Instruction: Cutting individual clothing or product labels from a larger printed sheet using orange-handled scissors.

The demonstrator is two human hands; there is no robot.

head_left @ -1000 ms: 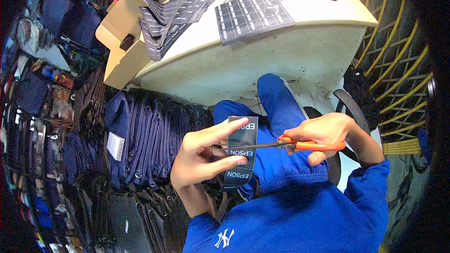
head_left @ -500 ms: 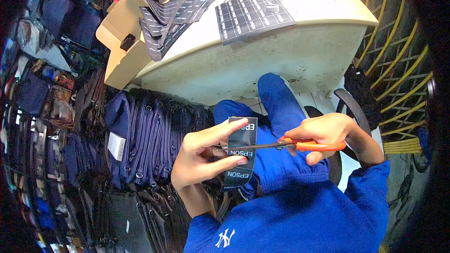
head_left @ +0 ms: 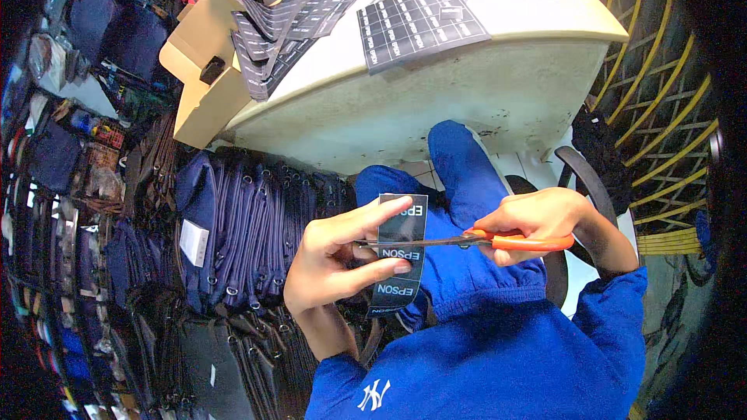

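Note:
My left hand (head_left: 331, 260) grips a strip of black printed labels (head_left: 402, 225) between its fingers, above my lap. Light lettering runs across the labels, and the strip hangs down with its lower end curling. In my right hand (head_left: 537, 222) is a pair of scissors (head_left: 537, 243) with orange handles. Their dark blades point left and lie across the strip, between two of my left fingers. The blades look nearly together; whether they have cut through the strip is hard to tell.
Ahead stands a white table (head_left: 513, 8) bearing printed black label sheets (head_left: 416, 27), more dark strips (head_left: 296, 23) and an opened cardboard box (head_left: 206, 82). To the left, dark blue bags (head_left: 241, 225) are packed in rows. A yellow metal lattice (head_left: 661, 109) rises at the right.
My right fingers have drawn in and the scissor handles have come closer together. The strip and my left hand are almost where they were.

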